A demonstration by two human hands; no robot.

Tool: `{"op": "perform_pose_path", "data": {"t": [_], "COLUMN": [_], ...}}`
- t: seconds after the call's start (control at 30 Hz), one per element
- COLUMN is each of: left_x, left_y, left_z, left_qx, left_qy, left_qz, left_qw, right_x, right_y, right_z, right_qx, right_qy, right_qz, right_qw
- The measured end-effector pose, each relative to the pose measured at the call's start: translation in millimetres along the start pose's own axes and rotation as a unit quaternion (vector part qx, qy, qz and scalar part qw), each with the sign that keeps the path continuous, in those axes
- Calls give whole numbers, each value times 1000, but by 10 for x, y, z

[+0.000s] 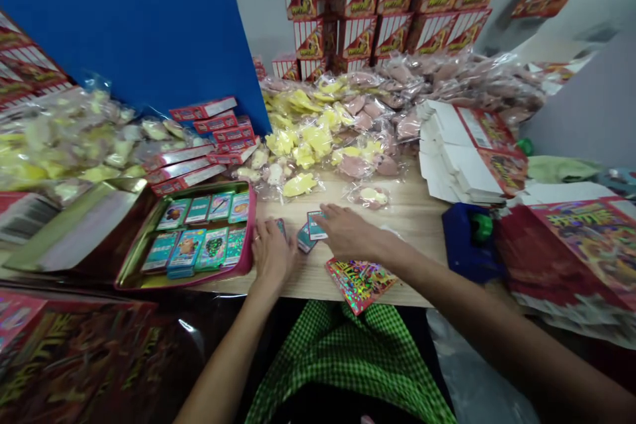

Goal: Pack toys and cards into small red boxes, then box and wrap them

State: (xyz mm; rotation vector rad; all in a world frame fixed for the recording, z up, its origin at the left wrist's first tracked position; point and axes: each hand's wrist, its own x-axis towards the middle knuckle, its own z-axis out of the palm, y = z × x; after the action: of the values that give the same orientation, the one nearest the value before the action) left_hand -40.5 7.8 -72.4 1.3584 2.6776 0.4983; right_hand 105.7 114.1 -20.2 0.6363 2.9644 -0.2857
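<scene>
My left hand (271, 253) rests on the pale wooden table (238, 271) by the pink rim of an open tin tray (251, 225), with its fingertips over a small teal card pack (281, 226). The tray holds several teal card packs (197, 210) in rows. My right hand (348, 232) lies flat, its fingertips beside two more teal packs (315, 226) that lean on each other. Neither hand visibly grips anything. Below my right wrist lies a holographic red foil packet (360, 285).
Clear bags of yellow and pink soft toys (308, 136) are heaped behind the hands. Flattened white-and-red cartons (472, 149) and a blue tape dispenser (470, 242) stand to the right. Stacked red boxes (392, 6) rise at the back beside a blue partition (124, 26).
</scene>
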Motion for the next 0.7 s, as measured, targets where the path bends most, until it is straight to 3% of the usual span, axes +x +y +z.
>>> {"op": "perform_pose_path", "data": {"t": [0.07, 0.13, 0.3, 0.53, 0.7], "left_x": [34, 28, 23, 149, 170], "left_y": [-112, -131, -48, -71, -124], "left_z": [19, 42, 30, -143, -121], "left_qx": [61, 78, 124, 126, 70], "left_qy": [-10, -18, -33, -67, -66], "left_qz": [-34, -25, 18, 60, 47], "left_qw": [997, 997, 992, 988, 994], "right_x": [133, 169, 155, 298, 265], "right_y": [-80, -117, -183, -513, -325], "right_z": [173, 239, 148, 130, 70], "right_qx": [-23, -28, -15, -29, 16], "right_qy": [-22, -39, -70, -100, -67], "right_qz": [7, 5, -7, 37, 72], "right_qw": [999, 999, 997, 994, 995]}}
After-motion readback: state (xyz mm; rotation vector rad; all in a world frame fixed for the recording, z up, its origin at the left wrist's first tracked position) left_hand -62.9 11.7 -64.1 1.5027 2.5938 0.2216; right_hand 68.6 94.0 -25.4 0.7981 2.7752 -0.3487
